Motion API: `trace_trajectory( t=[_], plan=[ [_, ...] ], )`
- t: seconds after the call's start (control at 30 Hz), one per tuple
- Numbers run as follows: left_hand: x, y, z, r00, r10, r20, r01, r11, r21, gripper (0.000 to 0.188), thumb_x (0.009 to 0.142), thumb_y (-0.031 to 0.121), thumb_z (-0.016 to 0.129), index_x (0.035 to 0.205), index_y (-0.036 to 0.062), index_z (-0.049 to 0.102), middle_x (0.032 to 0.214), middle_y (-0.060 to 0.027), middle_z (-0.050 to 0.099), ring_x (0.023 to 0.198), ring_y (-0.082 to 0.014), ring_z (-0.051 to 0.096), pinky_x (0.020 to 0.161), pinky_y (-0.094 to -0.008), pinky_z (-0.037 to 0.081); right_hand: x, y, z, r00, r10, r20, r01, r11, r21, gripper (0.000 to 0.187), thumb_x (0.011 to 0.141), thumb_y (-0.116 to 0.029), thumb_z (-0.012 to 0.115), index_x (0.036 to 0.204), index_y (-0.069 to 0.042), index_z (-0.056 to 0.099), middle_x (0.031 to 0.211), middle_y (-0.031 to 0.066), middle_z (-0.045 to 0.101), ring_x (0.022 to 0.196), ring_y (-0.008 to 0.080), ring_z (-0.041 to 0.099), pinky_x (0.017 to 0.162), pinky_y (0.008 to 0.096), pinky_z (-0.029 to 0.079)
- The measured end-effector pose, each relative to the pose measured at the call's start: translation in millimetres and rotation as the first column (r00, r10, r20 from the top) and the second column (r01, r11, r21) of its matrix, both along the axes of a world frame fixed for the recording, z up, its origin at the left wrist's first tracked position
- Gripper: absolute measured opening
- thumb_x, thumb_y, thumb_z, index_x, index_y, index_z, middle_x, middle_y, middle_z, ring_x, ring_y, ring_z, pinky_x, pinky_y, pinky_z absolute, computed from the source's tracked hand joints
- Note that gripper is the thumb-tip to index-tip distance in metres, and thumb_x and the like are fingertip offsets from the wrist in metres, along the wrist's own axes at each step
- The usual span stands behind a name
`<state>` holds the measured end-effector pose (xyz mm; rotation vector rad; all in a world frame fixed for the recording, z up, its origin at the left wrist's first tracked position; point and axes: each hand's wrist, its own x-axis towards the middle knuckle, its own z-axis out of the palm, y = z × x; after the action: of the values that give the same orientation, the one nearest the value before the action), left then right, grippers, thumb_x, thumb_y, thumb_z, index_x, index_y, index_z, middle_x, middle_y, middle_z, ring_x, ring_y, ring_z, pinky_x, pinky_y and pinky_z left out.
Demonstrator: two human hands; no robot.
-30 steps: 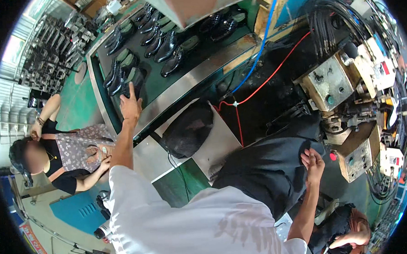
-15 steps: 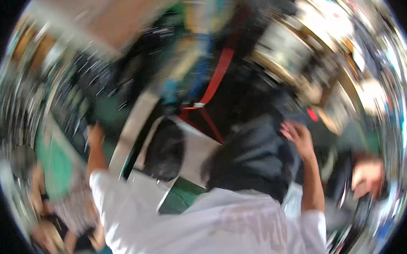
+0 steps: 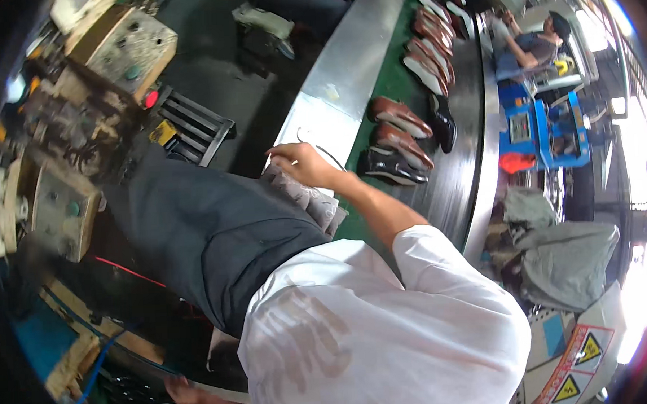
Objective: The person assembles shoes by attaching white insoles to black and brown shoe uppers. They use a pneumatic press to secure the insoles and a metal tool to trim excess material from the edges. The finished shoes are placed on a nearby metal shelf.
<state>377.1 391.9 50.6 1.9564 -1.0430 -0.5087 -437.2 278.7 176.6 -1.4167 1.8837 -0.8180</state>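
My right hand (image 3: 304, 165) is over the near edge of the line, its fingers curled above a grey patterned cloth-like piece (image 3: 301, 194). Anything between the fingertips is too small to make out. Beside it lies a white sheet (image 3: 327, 126) with a thin dark cord across it. Just past this hand, a glossy black shoe (image 3: 390, 166) and brown shoes (image 3: 402, 142) stand on the green belt (image 3: 367, 131). At the lower left my left hand (image 3: 186, 391) hangs away from the line, slightly blurred, fingers loosely apart, holding nothing visible. Dark objects (image 3: 133, 398) are near it.
More brown shoes (image 3: 429, 53) line the belt farther off. A person (image 3: 530, 48) works across it, near a blue machine (image 3: 544, 131). Leftward are worn machine boxes (image 3: 125, 52), a black slatted stand (image 3: 194, 124) and a red cord (image 3: 128, 272). Grey cloth (image 3: 568, 260) covers something at right.
The view has swung round from blurred machinery to the shoe belt. My right hand is now at the line's edge by the patterned piece; my left hand is low at the left.
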Motion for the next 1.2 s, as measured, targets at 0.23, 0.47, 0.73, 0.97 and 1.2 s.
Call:
trace_trajectory(
  t=[0.23, 0.47, 0.73, 0.97, 1.2],
  plan=[
    [-280.5, -233.7, 113.5, 0.84, -0.523, -0.143, 0.539, 0.835, 0.112, 0.03, 0.112, 0.01, 0.053, 0.131, -0.0038, 0.072, 0.114, -0.0144, 0.075, 0.103, -0.0231, 0.073, 0.094, -0.0352, 0.062, -196.4, 174.1, 6.0, 0.761, -0.195, -0.619, 0.433, 0.863, 0.26, 0.041, 0.086, -0.012, 0.069, 0.125, 0.001, 0.074, 0.113, 0.0269, 0.077, 0.11, 0.0431, 0.074, 0.095, 0.0499, 0.059],
    [-437.0, -305.8, 141.6, 0.59, -0.799, -0.118, 0.807, 0.589, 0.047, 0.03, 0.113, 0.005, 0.05, 0.13, -0.006, 0.072, 0.111, -0.0122, 0.074, 0.1, -0.0197, 0.074, 0.093, -0.0335, 0.061, -181.1, 284.6, -88.4, 0.616, -0.145, -0.774, 0.551, 0.782, 0.292, 0.112, 0.08, -0.034, 0.087, 0.169, -0.003, 0.027, 0.142, 0.0309, 0.064, 0.132, 0.052, 0.061, 0.113, 0.0558, 0.049],
    [-581.5, -277.7, 157.8, 0.141, -0.946, -0.291, 0.969, 0.192, -0.156, 0.026, 0.11, 0.001, 0.054, 0.129, -0.0029, 0.072, 0.106, -0.0111, 0.073, 0.097, -0.018, 0.073, 0.089, -0.031, 0.059, -64.1, 242.4, -106.0, 0.555, -0.798, -0.235, 0.823, 0.487, 0.291, 0.108, 0.093, -0.034, 0.081, 0.171, 0.003, 0.017, 0.149, 0.0306, 0.06, 0.131, 0.0423, 0.064, 0.112, 0.0423, 0.052],
    [-645.9, -267.9, 147.6, -0.1, -0.901, -0.423, 0.975, -0.003, -0.223, 0.038, 0.111, 0.011, 0.061, 0.148, -0.0005, 0.061, 0.125, -0.0137, 0.07, 0.107, -0.0186, 0.073, 0.098, -0.0316, 0.058, -38.5, 158.3, -11.5, 0.427, -0.799, 0.422, 0.762, 0.57, 0.308, 0.092, 0.094, -0.026, 0.082, 0.162, 0.012, 0.034, 0.137, 0.022, 0.066, 0.117, 0.0259, 0.068, 0.1, 0.0378, 0.056],
    [-655.8, -320.6, 164.7, 0.297, -0.944, -0.146, 0.832, 0.331, -0.445, 0.044, 0.106, 0.022, 0.071, 0.144, 0.0017, 0.064, 0.136, -0.0204, 0.069, 0.121, -0.0306, 0.069, 0.102, -0.0399, 0.055, 51.9, -23.1, 62.8, 0.71, -0.442, 0.548, 0.365, 0.897, 0.251, 0.107, 0.091, -0.035, 0.086, 0.167, 0.01, 0.025, 0.158, 0.0271, 0.049, 0.143, 0.0297, 0.052, 0.12, 0.0415, 0.043]
  ],
)
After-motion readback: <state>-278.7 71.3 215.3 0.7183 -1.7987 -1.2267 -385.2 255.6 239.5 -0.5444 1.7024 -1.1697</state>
